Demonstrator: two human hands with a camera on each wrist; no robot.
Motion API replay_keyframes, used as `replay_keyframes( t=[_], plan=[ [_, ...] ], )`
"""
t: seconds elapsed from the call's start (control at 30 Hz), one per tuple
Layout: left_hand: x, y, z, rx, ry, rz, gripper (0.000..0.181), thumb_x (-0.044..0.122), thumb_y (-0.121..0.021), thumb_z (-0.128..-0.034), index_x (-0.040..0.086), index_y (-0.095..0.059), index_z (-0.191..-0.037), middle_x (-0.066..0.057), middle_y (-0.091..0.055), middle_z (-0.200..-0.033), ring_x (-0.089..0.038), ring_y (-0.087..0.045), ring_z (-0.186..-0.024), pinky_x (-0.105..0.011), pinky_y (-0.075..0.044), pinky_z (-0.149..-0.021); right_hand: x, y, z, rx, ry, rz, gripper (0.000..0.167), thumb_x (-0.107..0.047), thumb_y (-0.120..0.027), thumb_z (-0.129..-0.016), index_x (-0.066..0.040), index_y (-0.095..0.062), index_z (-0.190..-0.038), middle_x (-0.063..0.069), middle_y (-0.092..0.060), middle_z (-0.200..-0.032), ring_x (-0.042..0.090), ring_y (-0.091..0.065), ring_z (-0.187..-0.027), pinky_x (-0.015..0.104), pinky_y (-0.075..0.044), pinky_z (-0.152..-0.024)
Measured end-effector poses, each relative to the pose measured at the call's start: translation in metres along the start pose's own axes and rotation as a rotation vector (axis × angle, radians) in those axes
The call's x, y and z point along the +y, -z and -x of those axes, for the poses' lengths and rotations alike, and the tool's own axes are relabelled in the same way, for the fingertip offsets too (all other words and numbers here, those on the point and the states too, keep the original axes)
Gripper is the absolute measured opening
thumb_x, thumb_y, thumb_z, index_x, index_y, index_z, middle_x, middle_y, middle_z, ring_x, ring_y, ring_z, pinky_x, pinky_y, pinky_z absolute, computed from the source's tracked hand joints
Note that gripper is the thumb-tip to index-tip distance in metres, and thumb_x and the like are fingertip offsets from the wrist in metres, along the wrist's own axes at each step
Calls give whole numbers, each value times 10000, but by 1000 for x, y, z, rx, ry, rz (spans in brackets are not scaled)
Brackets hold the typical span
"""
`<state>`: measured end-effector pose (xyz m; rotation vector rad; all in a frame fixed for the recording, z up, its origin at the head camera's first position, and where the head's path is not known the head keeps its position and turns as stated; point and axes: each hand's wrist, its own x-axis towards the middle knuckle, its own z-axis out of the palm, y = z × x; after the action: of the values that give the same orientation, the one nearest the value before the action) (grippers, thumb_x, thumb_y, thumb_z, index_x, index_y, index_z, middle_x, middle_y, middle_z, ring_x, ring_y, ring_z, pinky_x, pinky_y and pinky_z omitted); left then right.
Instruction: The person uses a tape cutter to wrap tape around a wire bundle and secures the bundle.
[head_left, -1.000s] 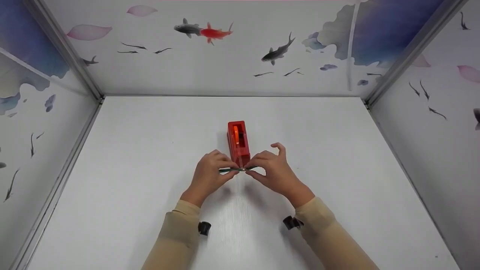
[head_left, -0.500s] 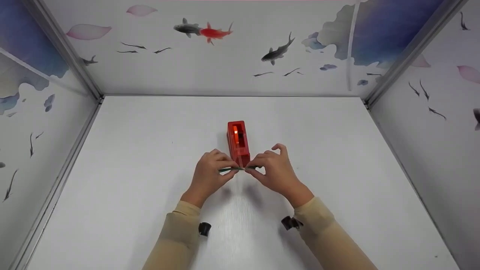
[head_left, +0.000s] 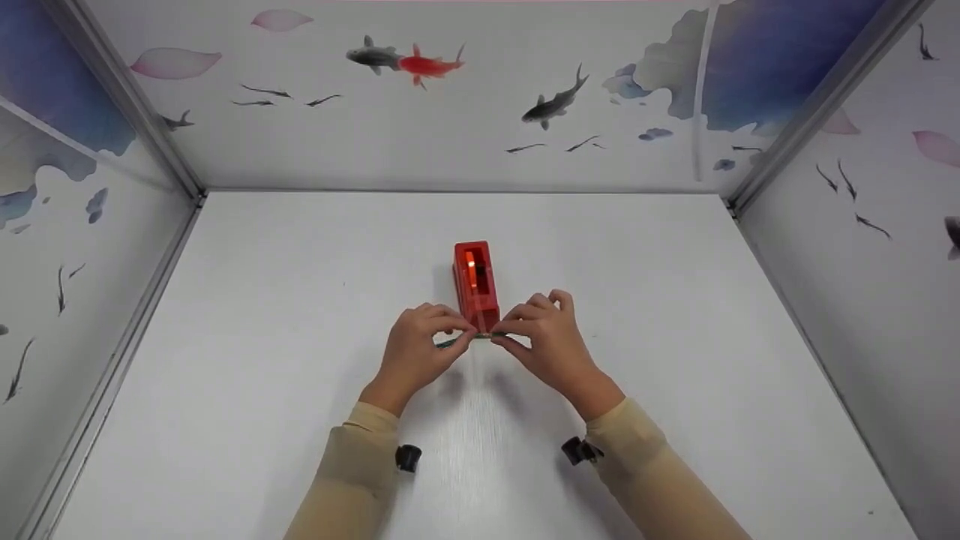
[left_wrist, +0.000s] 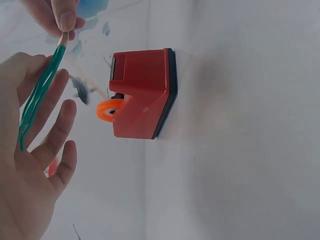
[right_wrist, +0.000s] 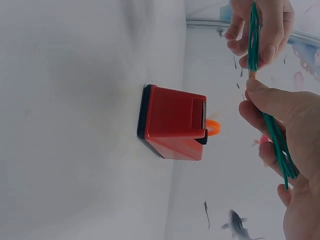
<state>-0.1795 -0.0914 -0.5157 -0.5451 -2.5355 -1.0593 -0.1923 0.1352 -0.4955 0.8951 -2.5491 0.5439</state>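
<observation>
In the head view my left hand (head_left: 420,345) and right hand (head_left: 555,349) meet fingertip to fingertip at the near end of a red tape dispenser (head_left: 466,300). Between them they hold a bundle of thin green wires (left_wrist: 37,97) with a copper-coloured stretch (right_wrist: 252,75) at the middle. My left thumb and fingers pinch the green part on one side. On the other side, my right thumb and index finger pinch close to the copper-coloured stretch, and the loose green ends run across the palm. Fingertips hide part of the bundle.
An orange tape core (head_left: 471,266) sits in the dispenser, which stands on the white tabletop (head_left: 300,262). Printed panels with fish (head_left: 555,105) enclose the table at the back and both sides. A black wrist camera (head_left: 409,457) sits at each sleeve.
Both hands stay nearly in place, with small shifts of the fingers around the bundle. The right hand's raised outer finger has dipped slightly. The dispenser has not moved.
</observation>
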Motion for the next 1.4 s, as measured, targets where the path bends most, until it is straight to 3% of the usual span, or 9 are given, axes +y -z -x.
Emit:
replay_keyframes(
  t=[0.17,0.33,0.6,0.8,0.93,1.17,1.4],
  plan=[
    [3,-1,-1,-85,101,-18,136,297,-737,-964,235,-832,-1041,88,-792,-939,-130,-652,-831,-330,-503,-772,0,-3,2,64,19,-34,129,-258,-873,-846,-241,-842,-971,-73,-777,-901,140,-582,-899,529,-330,-965],
    [5,-2,0,-143,174,39,128,289,-740,-963,218,-832,-1017,73,-782,-932,-144,-643,-843,-323,-505,-790,0,-5,2,83,18,-46,152,-244,-879,-841,-244,-840,-988,-70,-779,-917,141,-583,-924,529,-320,-970],
    [4,-3,2,-162,217,109,91,246,-765,-941,215,-824,-1003,77,-763,-933,-173,-647,-884,-316,-528,-803,-2,-5,2,45,-41,-65,155,-258,-881,-840,-260,-842,-991,-89,-789,-911,121,-605,-907,549,-311,-1022],
    [4,-1,2,-151,244,175,92,226,-768,-938,209,-823,-1009,73,-761,-941,-161,-632,-890,-398,-576,-834,-4,-3,1,13,-73,-31,183,-297,-867,-856,-288,-838,-1037,-94,-796,-916,126,-622,-898,574,-288,-1051],
    [3,-2,3,-131,250,222,85,207,-779,-929,205,-818,-1004,75,-752,-931,-133,-620,-877,-463,-584,-838,-3,-3,2,-1,-118,-43,181,-312,-862,-860,-296,-837,-1039,-106,-795,-903,111,-630,-890,584,-273,-1064],
    [0,-5,3,-104,170,189,76,179,-785,-926,178,-817,-995,58,-756,-905,-104,-629,-858,-454,-586,-815,2,-6,3,-36,-169,-128,165,-238,-868,-854,-269,-838,-1013,-116,-789,-895,116,-621,-859,597,-257,-1063],
    [0,-3,3,-95,154,200,109,178,-804,-914,209,-829,-1015,79,-765,-927,-109,-620,-924,-400,-583,-863,5,-7,0,-165,-242,-259,142,-248,-814,-910,-274,-828,-1049,-125,-776,-909,164,-649,-894,605,-198,-1076]
  ],
)
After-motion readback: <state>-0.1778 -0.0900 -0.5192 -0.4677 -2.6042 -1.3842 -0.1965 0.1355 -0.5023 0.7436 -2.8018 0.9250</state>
